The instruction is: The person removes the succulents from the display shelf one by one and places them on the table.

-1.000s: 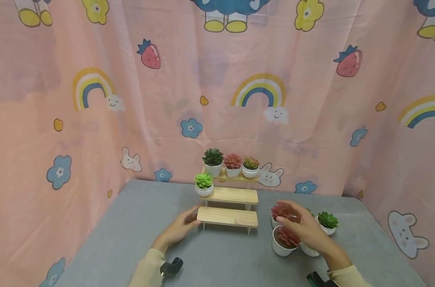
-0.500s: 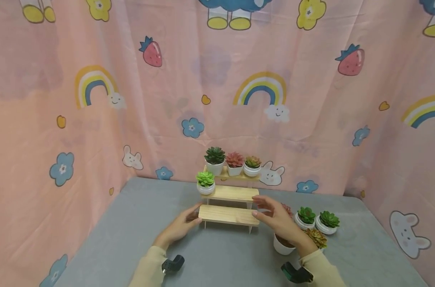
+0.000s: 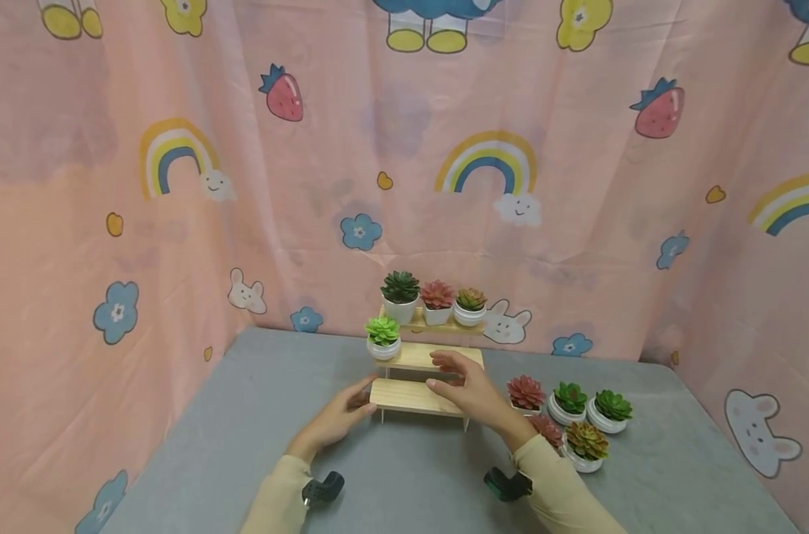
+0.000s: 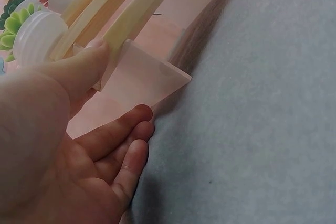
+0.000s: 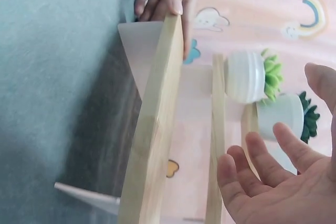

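Observation:
A three-step wooden plant stand with translucent side supports stands on the table. My left hand holds the left end of its lowest step, thumb on the front edge and index finger behind. In the left wrist view, the other fingers lie beside the clear support. My right hand hovers over the lower steps with fingers spread and nothing in it. A bright green potted succulent sits at the middle step's left end. On the top step stand a dark green, a red and a yellowish succulent.
Several more potted succulents are grouped on the right of the grey table: a red one, two green ones and a yellowish one. My right forearm partly hides another red one. A pink patterned curtain hangs behind.
My right hand has moved left from above the succulents on the right to over the stand's lower steps, carrying nothing. The left hand has stayed at the stand's left end.

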Available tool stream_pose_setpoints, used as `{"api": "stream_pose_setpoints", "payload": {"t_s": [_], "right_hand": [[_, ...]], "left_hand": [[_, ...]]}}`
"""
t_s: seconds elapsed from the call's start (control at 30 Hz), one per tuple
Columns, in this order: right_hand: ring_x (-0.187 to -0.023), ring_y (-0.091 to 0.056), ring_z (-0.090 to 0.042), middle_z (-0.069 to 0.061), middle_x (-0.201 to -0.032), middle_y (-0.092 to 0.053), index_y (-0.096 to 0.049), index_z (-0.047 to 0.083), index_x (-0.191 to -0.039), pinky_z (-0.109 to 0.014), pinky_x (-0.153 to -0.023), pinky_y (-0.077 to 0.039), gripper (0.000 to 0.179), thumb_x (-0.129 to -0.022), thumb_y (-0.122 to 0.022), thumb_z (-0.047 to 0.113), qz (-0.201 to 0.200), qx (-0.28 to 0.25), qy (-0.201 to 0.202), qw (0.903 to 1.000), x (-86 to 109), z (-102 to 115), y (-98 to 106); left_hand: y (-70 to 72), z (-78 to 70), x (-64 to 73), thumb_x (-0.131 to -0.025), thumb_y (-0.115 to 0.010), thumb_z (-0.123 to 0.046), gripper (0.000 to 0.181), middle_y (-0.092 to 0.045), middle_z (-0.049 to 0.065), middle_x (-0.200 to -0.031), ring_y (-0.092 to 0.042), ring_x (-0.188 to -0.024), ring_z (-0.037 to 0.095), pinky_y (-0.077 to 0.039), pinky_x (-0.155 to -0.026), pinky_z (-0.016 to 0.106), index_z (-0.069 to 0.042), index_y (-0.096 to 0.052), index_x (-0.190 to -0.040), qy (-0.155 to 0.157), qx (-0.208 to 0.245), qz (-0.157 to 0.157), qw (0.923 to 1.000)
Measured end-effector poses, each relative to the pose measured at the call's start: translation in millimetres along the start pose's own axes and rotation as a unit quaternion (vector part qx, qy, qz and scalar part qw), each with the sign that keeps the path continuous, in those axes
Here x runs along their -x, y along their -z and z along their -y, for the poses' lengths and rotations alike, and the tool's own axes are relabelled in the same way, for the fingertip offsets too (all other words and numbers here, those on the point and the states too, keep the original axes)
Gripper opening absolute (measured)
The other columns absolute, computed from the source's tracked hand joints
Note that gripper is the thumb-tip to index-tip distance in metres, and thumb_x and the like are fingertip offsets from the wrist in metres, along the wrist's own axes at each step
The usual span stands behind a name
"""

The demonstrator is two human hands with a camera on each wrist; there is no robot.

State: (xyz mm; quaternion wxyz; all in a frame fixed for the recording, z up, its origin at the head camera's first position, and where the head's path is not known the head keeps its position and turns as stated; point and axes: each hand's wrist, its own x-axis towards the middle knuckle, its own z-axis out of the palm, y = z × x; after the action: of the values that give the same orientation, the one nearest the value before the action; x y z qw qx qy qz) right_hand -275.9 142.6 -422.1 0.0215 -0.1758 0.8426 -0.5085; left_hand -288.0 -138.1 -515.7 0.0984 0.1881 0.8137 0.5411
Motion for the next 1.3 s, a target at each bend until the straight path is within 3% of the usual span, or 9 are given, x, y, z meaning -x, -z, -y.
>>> {"api": "stream_pose_setpoints", "payload": {"t_s": [0.2,0.53,0.77,0.9,1.3], "right_hand": [[-0.133,-0.053,-0.043,-0.023,-0.144,-0.056,-0.053,0.001,-0.141,-0.06,-0.109,-0.045,0.052,-0.096,-0.07,0.02,-0.012,0.009,0.019,0.9997,-14.3,6,-10],[-0.137,-0.049,-0.041,-0.02,-0.145,-0.056,-0.054,0.002,-0.141,-0.06,-0.116,-0.038,0.053,-0.093,-0.072,0.015,-0.051,-0.027,0.014,0.9982,-36.3,16,-24],[-0.141,-0.046,-0.041,-0.02,-0.146,-0.054,-0.051,0.001,-0.142,-0.057,-0.118,-0.037,0.058,-0.09,-0.075,0.014,-0.068,-0.053,-0.013,0.9961,-45.2,16,-39],[-0.142,-0.045,-0.04,-0.021,-0.146,-0.054,-0.05,0.0,-0.142,-0.055,-0.12,-0.035,0.062,-0.089,-0.076,0.017,-0.066,-0.051,-0.013,0.9964,-51.1,18,-47],[-0.132,-0.055,-0.037,-0.021,-0.138,-0.06,-0.053,0.001,-0.138,-0.055,-0.114,-0.042,0.065,-0.084,-0.083,0.022,-0.091,-0.013,-0.025,0.9955,-67.5,22,-62]], "left_hand": [[0.3,-4.2,0.6,-0.104,-0.056,-0.027,0.063,-0.052,0.029,-0.146,-0.053,-0.135,0.044,-0.047,-0.109,0.057,-0.008,-0.031,-0.159,-0.005,0.006,0.004,1.0],[1.3,-6.0,-1.1,-0.104,-0.057,-0.029,0.063,-0.055,0.027,-0.144,-0.055,-0.133,0.042,-0.047,-0.109,0.056,-0.01,-0.032,-0.159,0.002,0.002,0.002,1.0],[1.3,-2.9,-0.3,-0.104,-0.057,-0.026,0.062,-0.055,0.026,-0.144,-0.054,-0.134,0.042,-0.047,-0.109,0.056,-0.012,-0.033,-0.159,0.003,0.008,0.01,0.9999],[1.1,-1.3,0.9,-0.104,-0.056,-0.027,0.062,-0.053,0.027,-0.147,-0.051,-0.136,0.044,-0.045,-0.11,0.058,-0.011,-0.032,-0.159,-0.003,0.009,0.01,0.9999],[1.0,1.2,-0.1,-0.104,-0.056,-0.032,0.063,-0.053,0.027,-0.146,-0.051,-0.136,0.045,-0.045,-0.109,0.059,-0.012,-0.033,-0.159,0.001,-0.001,0.005,1.0]]}}
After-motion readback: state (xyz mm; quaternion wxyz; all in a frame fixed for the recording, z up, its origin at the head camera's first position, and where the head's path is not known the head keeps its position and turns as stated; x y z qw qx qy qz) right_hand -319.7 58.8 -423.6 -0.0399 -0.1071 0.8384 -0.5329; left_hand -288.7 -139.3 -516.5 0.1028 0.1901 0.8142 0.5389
